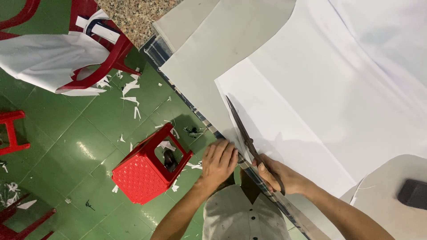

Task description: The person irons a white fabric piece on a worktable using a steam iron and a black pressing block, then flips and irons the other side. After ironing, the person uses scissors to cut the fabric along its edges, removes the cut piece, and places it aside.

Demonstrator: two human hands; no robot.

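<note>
Green floor tiles (pixel 66 133) fill the left of your view, littered with small white offcuts (pixel 131 89). A red plastic chair (pixel 104 53) at the upper left carries a draped white cloth (pixel 44 58), and a red plastic stool (pixel 149 171) stands just beside the edge of your surface (pixel 187 104).

Moving right, your left hand (pixel 219 161) lies flat at that edge, fingers spread and pressing down the near corner of the white fabric (pixel 311 98); its grip is open and closes on nothing.

That fabric is the thing in hand: a broad, smooth, plain white sheet, spread over the surface from the edge up to the upper right. It lies on top of a greyer sheet (pixel 213 58) that shows beside it at the upper left.

Just right of your left hand, your right hand (pixel 278 174) has its grip closed through the handles of a pair of long dark scissors (pixel 244 131). The blades point up and to the left, lying along the left edge of the white fabric, and appear nearly closed.

Farther right, a beige pattern piece (pixel 391 213) with a curved edge covers the lower corner, with a dark block (pixel 413 193) resting on it.
</note>
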